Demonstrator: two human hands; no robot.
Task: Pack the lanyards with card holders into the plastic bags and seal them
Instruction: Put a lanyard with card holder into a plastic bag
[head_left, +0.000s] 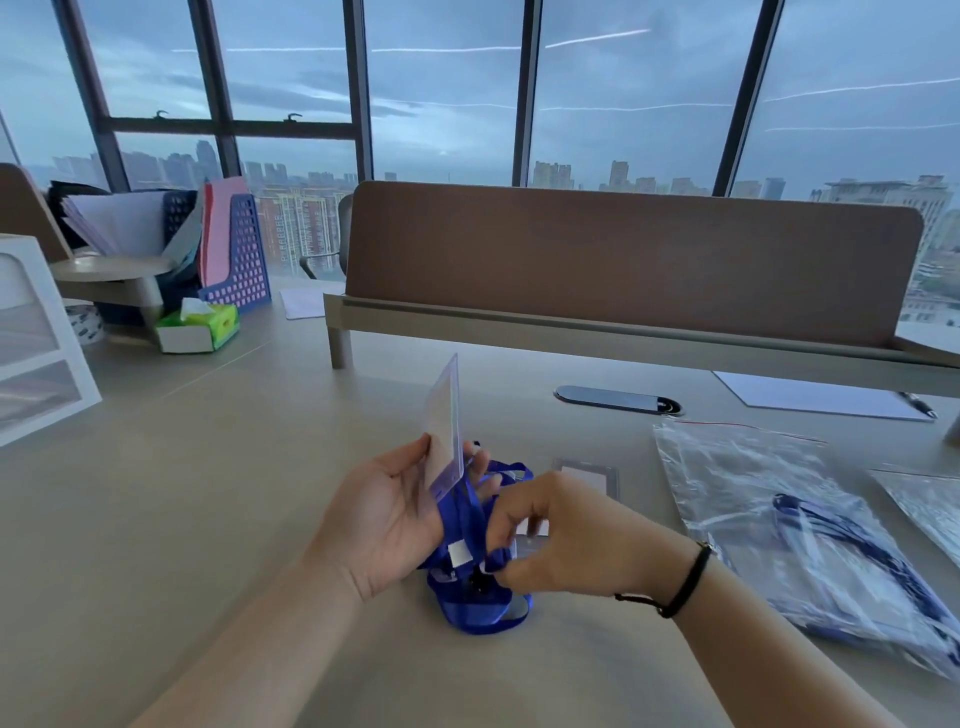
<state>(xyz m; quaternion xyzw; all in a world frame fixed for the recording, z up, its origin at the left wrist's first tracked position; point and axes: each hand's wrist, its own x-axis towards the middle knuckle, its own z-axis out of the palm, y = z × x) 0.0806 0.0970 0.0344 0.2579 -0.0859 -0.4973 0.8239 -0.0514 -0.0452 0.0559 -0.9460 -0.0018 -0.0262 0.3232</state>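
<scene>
Looking down from the head camera, the left hand (387, 512) pinches a clear card holder (444, 423) between thumb and fingers and holds it upright above the desk (208, 493). A blue lanyard (475, 566) hangs from the holder's lower end in a loose bundle, its bottom loops resting on the desk. The right hand (550, 540), a dark band at its wrist, has curled fingers pinching a strand of that bundle near the black clip. Just beyond the hands another card holder (584, 480) lies flat. To the right a plastic bag (753, 509) lies on the desk with a blue lanyard already inside; the edge of a further bag (919, 499) shows beside it.

As a judgement, the strap is being gathered for bagging. The risk is that the loops spring loose if the pinch slackens, leaving strands to catch in the bag mouth and block the seal. The stiff holder could also snag the thin film if pushed in corner first.
</scene>
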